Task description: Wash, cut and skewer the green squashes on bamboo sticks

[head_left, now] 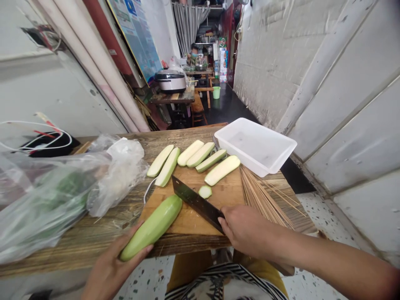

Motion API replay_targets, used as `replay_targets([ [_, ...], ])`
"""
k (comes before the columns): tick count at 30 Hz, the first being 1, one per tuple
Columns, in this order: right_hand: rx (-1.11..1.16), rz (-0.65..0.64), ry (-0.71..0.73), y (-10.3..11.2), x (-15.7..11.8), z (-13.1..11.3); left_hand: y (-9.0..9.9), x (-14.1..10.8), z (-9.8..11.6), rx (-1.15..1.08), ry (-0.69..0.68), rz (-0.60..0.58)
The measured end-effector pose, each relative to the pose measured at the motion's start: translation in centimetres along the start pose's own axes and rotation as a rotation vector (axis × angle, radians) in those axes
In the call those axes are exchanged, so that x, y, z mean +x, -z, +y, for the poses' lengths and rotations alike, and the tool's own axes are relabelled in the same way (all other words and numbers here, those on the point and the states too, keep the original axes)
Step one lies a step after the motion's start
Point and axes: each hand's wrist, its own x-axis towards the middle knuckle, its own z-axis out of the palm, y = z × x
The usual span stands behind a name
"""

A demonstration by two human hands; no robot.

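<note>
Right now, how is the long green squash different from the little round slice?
The long squash is much bigger than the round slice. The squash is stretched out, while the slice is short and roundish. The squash is in the left hand; the slice lies on the cutting board, with no hands on it. The squash shows green skin; the slice shows mostly pale flesh. Both have some green.

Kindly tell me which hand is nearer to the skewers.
Right: the right hand, gripping the knife, is just left of the skewers; the left hand, holding the green squash, is much farther left.
</note>
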Motion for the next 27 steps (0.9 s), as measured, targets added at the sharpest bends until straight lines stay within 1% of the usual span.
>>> replay_targets([
  [5, -0.029, -0.047, -0.008, 0.7, 0.3, -0.8, 0.2, 0.2, -0.6, -0.010, -0.073, -0.010],
  [8, -0.020, -0.039, -0.015, 0.7, 0.5, -1.1, 0.2, 0.1, -0.6, -0.050, -0.093, -0.004],
  [13, -0.027, -0.043, 0.032, 0.4, 0.8, -0.9, 0.5, 0.1, -0.5, -0.057, -0.111, -0.010],
  [17, -0.043, -0.083, 0.072, 0.3, 1.5, -0.8, 0.7, 0.3, -0.8, -0.023, -0.106, -0.052],
  [20, -0.024, -0.121, 0.060, 0.1, 2.1, -1.1, 0.7, 0.2, -0.7, -0.017, -0.088, -0.054],
  [23, 0.004, -0.156, 0.014, -0.1, 2.5, -1.3, 0.6, -0.2, -0.4, -0.052, -0.035, -0.050],
  [25, 0.013, -0.149, -0.021, -0.1, 2.2, -1.2, 0.3, -0.5, -0.2, -0.090, 0.064, -0.035],
  [27, 0.040, -0.102, -0.053, 0.0, 1.3, -0.5, 0.1, -0.8, 0.1, -0.186, 0.207, -0.010],
])
